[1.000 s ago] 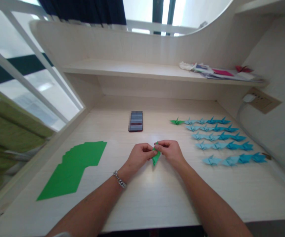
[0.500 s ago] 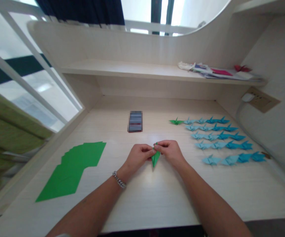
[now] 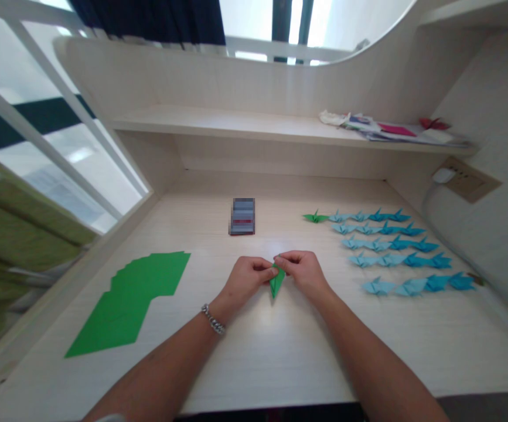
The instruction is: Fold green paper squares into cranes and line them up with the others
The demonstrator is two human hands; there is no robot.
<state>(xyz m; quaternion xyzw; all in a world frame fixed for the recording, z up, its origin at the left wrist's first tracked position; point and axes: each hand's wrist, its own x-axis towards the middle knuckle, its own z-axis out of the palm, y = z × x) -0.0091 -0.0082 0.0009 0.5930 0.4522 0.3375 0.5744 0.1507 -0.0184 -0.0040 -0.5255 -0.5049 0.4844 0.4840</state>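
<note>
A small, partly folded piece of green paper is pinched between both hands just above the desk, its pointed tip hanging toward me. My left hand grips its left upper edge with closed fingers. My right hand pinches its top right. A fanned stack of green paper sheets lies flat to the left. One finished green paper crane stands at the left end of rows of blue paper cranes on the right.
A blurred dark phone-like item lies behind my hands on the pale wooden desk. A shelf above holds papers and a red crane. A wall socket with a plug and cable is at right.
Both hands keep pinching the green fold and have dropped slightly toward the desk; the paper's upper tip is now tucked between the fingers.
</note>
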